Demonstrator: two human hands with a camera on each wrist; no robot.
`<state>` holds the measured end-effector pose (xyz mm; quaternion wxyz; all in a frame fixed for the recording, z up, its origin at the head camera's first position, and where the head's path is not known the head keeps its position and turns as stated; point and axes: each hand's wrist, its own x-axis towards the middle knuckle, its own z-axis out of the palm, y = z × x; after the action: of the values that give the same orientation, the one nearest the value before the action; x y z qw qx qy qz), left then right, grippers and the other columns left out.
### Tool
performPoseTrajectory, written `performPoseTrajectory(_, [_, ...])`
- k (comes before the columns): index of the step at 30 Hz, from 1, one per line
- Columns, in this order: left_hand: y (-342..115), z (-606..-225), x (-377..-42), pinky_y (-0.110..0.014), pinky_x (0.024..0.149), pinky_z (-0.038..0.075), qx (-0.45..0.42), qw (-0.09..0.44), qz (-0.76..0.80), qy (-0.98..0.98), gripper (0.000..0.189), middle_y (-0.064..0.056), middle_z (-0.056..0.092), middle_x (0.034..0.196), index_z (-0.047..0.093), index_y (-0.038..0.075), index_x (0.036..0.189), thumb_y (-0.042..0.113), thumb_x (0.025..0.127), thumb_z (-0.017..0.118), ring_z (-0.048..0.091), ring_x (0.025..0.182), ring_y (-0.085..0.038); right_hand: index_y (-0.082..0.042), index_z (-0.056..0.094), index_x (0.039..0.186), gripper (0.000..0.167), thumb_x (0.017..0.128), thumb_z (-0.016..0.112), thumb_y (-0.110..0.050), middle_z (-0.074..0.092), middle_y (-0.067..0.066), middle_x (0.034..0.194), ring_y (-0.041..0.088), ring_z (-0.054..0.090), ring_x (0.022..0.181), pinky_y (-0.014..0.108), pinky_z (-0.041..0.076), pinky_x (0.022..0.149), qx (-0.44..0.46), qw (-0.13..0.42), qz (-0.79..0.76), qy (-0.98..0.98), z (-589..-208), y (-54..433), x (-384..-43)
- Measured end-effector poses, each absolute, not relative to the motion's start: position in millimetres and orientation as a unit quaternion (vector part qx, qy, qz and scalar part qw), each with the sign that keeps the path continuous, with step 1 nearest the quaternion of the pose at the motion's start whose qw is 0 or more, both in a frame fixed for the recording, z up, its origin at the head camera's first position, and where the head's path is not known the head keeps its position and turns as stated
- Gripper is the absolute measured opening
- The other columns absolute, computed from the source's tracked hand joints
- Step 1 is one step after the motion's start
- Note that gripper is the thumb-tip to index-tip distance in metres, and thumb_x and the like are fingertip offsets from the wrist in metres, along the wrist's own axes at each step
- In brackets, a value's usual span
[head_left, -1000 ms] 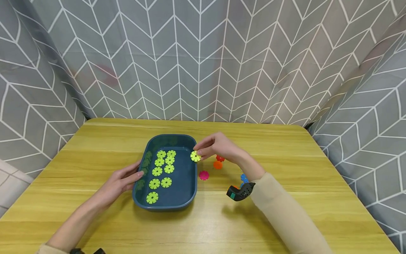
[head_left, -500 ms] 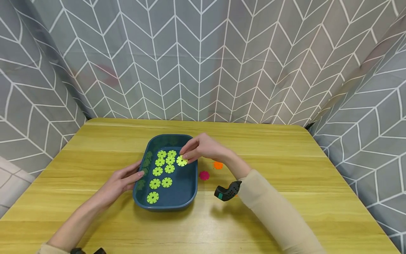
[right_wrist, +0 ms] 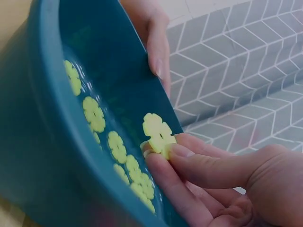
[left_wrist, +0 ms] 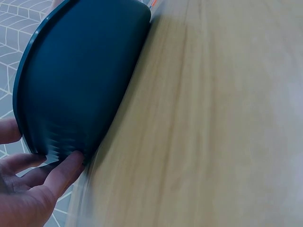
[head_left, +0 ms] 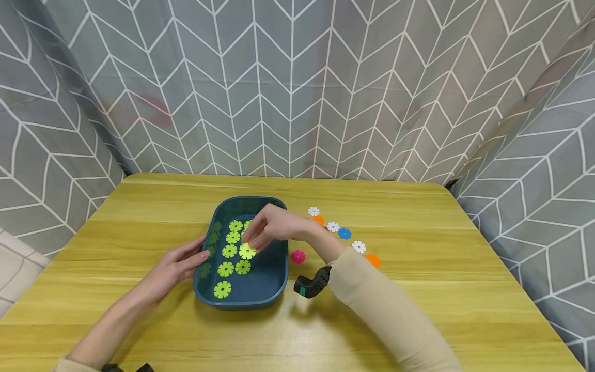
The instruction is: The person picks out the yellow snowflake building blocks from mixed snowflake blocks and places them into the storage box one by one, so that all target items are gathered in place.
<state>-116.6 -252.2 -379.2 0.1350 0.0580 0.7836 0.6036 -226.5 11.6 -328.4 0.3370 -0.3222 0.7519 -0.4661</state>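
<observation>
A dark blue plastic tray (head_left: 274,297) lies on the table with several yellow-green notched flower discs (head_left: 226,268) spread on its floor. My left hand (head_left: 176,263) grips the tray's left side, thumb at the rim; its fingers (left_wrist: 66,172) press the outer wall in the left wrist view. Over the inside of the tray, my right hand (head_left: 275,226) pinches one yellow-green flower disc (right_wrist: 156,130) between thumb and fingertips. In the head view that disc overlaps the row below it, and the right hand covers part of the upper discs.
Right of the tray, loose discs lie on the wooden table (head_left: 372,320): a pink disc (head_left: 298,257), a blue disc (head_left: 344,233), several white discs (head_left: 359,247) and an orange disc (head_left: 373,260). A patterned grey curtain (head_left: 288,93) hangs behind the table.
My right hand has carried the yellow-green disc from the tray's right rim leftward and down over the discs inside. More loose discs show on the table. The left hand has stayed put.
</observation>
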Motion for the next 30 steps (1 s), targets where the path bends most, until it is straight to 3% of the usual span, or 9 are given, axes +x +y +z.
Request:
performPoseTrajectory(12, [-252.6, -378.7, -117.0, -0.021, 0.090, 0.053, 0.064, 0.136, 0.597, 0.788, 0.068, -0.027, 0.023, 0.161, 0.019, 0.002, 0.159, 0.032, 0.105, 0.050, 0.060, 0.119, -0.010, 0.003, 0.077, 0.101, 0.016, 0.088, 0.069, 0.007, 0.076, 0.012, 0.092, 0.022, 0.075, 0.079, 0.046, 0.059, 0.083, -0.326, 0.371, -0.437, 0.751, -338.6, -10.7, -217.7])
performPoseTrajectory(25, [-252.4, -378.1, -117.4, -0.021, 0.090, 0.053, 0.063, 0.135, 0.594, 0.790, 0.069, -0.027, 0.024, 0.161, 0.020, 0.001, 0.158, 0.032, 0.105, 0.050, 0.060, 0.120, -0.014, 0.007, 0.076, 0.095, 0.012, 0.087, 0.068, 0.011, 0.076, 0.013, 0.086, 0.018, 0.073, 0.075, 0.035, 0.062, 0.072, -0.338, 0.403, -0.419, 0.740, -348.3, -15.8, -209.5])
performPoseTrajectory(30, [-251.8, -377.8, -116.9, -0.021, 0.090, 0.053, 0.062, 0.135, 0.602, 0.785, 0.068, -0.028, 0.024, 0.160, 0.020, 0.001, 0.158, 0.031, 0.105, 0.050, 0.060, 0.118, -0.010, 0.007, 0.075, 0.096, 0.013, 0.086, 0.069, 0.012, 0.076, 0.013, 0.085, 0.017, 0.073, 0.075, 0.033, 0.062, 0.072, -0.338, 0.414, -0.411, 0.738, -350.9, -17.6, -208.0])
